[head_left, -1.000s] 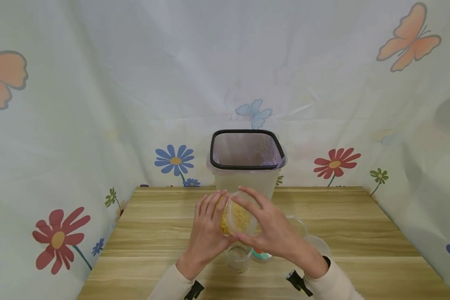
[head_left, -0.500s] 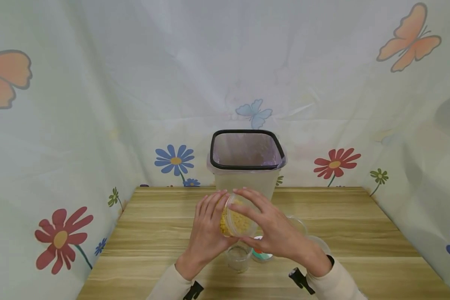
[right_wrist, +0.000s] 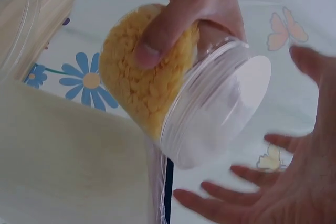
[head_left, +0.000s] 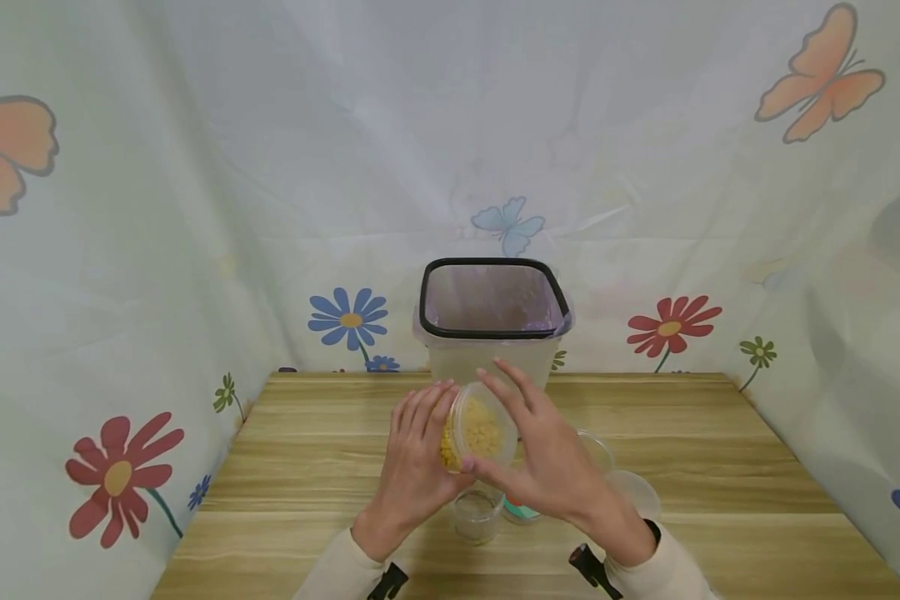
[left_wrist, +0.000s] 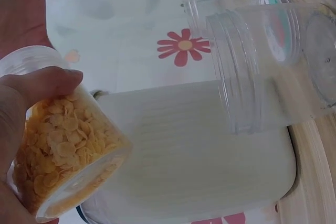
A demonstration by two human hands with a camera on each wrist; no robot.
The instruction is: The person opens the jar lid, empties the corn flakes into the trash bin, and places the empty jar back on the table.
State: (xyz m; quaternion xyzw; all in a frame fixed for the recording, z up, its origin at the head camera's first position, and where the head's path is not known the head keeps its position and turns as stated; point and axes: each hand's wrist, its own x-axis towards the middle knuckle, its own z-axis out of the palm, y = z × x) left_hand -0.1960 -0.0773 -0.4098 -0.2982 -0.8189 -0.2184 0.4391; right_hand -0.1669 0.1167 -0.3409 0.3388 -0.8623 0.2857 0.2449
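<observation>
My left hand (head_left: 412,475) grips a clear plastic jar (left_wrist: 68,140) filled with yellow cornflakes, its thumb pressed across the side. The jar is tilted, with its base toward the left and its translucent lid (right_wrist: 220,114) facing right. My right hand (head_left: 551,454) is beside that lid with its fingers spread and gently bent. In the right wrist view a gap shows between the right fingertips (right_wrist: 191,200) and the lid. Beneath the hands stands another clear jar (head_left: 476,517), with no flakes inside.
Behind the hands is a pale bin (head_left: 487,360) with a black rim and a bag lining. A disc with a green and red label (head_left: 522,510) lies near the clear jar. Further right are a clear rim (head_left: 603,454) and a translucent disc (head_left: 637,493) on the wooden table (head_left: 330,433).
The right hand's fingers, which were around the lid's edge, have spread and lifted away from it. The left hand holds the cornflake jar in nearly the same place.
</observation>
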